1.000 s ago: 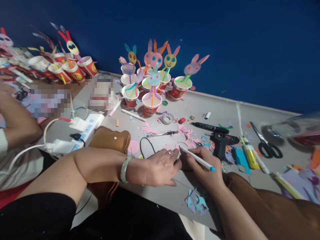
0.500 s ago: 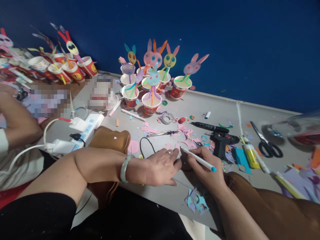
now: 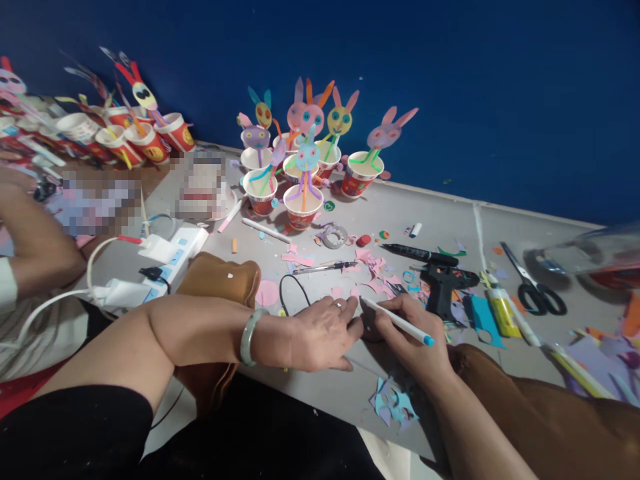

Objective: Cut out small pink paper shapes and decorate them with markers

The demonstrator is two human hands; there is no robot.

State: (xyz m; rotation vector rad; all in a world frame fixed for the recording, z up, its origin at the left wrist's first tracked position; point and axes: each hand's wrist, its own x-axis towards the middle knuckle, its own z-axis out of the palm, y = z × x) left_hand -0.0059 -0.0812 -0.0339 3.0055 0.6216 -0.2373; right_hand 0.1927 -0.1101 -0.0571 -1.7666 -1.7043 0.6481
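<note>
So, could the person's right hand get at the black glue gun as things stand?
Probably yes: the black glue gun lies just beyond the right hand, and nothing tall seems to stand between them. The hand holds a white pen, though, so gripping it would likely mean setting that down first.

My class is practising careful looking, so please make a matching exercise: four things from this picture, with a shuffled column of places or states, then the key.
Things
1. blue-ended pen
2. scissors
3. bangle
4. power strip

Places or states
A. around the left wrist
B. white, with plugs in it
C. held in the right hand
D. lying to the right of the yellow bottle

Pairs: 1-C, 2-D, 3-A, 4-B
</note>
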